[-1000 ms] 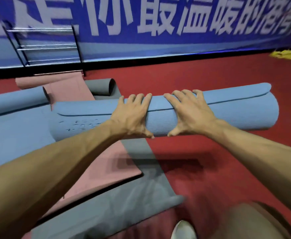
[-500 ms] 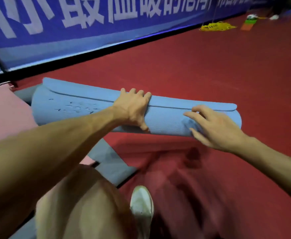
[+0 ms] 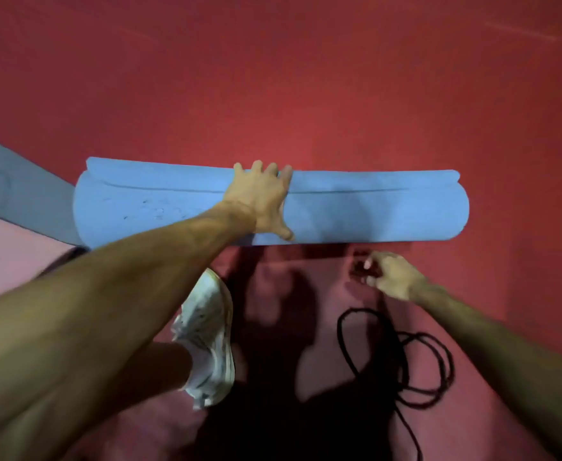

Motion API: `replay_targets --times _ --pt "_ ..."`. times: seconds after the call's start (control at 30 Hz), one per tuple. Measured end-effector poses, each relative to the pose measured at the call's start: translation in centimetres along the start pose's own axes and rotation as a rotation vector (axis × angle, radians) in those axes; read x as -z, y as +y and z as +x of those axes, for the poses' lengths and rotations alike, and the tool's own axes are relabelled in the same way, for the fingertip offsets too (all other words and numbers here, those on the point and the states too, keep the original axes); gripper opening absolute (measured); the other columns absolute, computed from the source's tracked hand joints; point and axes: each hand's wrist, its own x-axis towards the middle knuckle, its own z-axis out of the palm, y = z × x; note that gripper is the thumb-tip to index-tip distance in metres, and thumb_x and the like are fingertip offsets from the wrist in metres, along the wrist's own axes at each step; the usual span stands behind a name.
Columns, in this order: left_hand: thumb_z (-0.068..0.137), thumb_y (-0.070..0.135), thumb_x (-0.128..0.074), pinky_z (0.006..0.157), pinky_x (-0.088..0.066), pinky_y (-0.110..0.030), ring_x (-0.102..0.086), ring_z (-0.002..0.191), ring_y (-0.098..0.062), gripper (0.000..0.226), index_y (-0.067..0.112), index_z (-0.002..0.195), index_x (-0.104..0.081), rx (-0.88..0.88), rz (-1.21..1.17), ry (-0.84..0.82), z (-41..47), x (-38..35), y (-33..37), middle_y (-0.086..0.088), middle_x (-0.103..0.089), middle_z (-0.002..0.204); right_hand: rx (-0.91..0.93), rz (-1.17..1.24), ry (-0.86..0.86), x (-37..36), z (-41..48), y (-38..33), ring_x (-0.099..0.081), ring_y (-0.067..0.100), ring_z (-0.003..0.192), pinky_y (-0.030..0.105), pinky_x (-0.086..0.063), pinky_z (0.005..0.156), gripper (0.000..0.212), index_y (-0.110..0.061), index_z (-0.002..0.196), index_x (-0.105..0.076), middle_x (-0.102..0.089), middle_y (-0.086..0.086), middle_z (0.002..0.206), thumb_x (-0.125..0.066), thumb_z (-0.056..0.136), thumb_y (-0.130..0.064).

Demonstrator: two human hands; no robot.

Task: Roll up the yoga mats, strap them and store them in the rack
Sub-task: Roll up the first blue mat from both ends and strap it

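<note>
Head view, left hand [image 3: 259, 197] on rolled mat [image 3: 373, 211], cord [image 3: 406, 361] nearby

No text, label, brand or number can be read here. The rolled blue yoga mat [image 3: 356, 211] bears a few faint dark marks near its left end, but they are too blurred to tell whether they are letters or only a pattern.
</note>
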Motion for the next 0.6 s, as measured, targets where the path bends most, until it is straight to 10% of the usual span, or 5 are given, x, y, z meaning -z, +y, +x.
replay_targets --times 0.13,0.27,0.37,0.5,0.6 --pt "0.049 0.074 -0.072 0.094 -0.035 -0.050 -0.046 0.116 -0.031 0.117 0.015 0.140 -0.031 -0.066 0.020 -0.046 -0.3 -4.0 2.7 -0.007 -0.049 0.130 -0.136 0.088 -0.198 -4.8 0.2 3.3 -0.059 0.023 0.112 0.020 -0.040 0.077 0.031 -0.013 0.109 -0.070 -0.066 0.002 0.111 -0.073 0.084 -0.032" --pt "0.049 0.068 -0.073 0.094 -0.035 -0.049 -0.047 0.114 -0.031 0.115 0.014 0.141 -0.031 -0.109 0.027 -0.042 -1.1 -5.5 3.7 -0.007 -0.049 0.129 -0.196 -0.136 -0.288 -8.6 0.0 5.0 -0.033 0.032 0.129 0.030 -0.028 0.106 0.058 -0.021 0.120 -0.063 -0.042 0.011 0.136 -0.076 0.073 -0.052" --pt "0.047 0.070 -0.072 0.091 -0.036 -0.047 -0.047 0.111 -0.030 0.113 0.015 0.137 -0.033 -0.112 0.025 -0.048 -1.4 -5.4 3.2 -0.006 -0.051 0.125 -0.210 -0.138 -0.210 -8.9 0.1 4.2 -0.040 0.030 0.123 0.031 -0.034 0.102 0.038 -0.024 0.107 -0.068 -0.051 0.011 0.128 -0.072 0.079 -0.049" --pt "0.048 0.070 -0.074 0.092 -0.035 -0.049 -0.046 0.112 -0.030 0.110 0.016 0.135 -0.035 -0.070 0.011 -0.029 -1.7 -3.0 1.6 -0.006 -0.052 0.124 -0.191 0.363 -0.228 -4.0 -0.2 2.0 -0.056 0.012 0.068 0.014 -0.042 0.061 0.022 -0.016 0.070 -0.062 -0.063 0.000 0.071 -0.069 0.089 -0.023" --pt "0.048 0.072 -0.073 0.093 -0.035 -0.049 -0.046 0.113 -0.031 0.112 0.014 0.136 -0.035 -0.013 0.021 0.039 -2.3 -0.1 -0.5 -0.007 -0.051 0.126 -0.187 0.641 -0.185 1.7 -0.5 -0.7 -0.058 0.007 0.050 0.019 -0.040 0.050 0.023 -0.013 0.071 -0.056 -0.062 0.002 0.066 -0.064 0.092 -0.015"
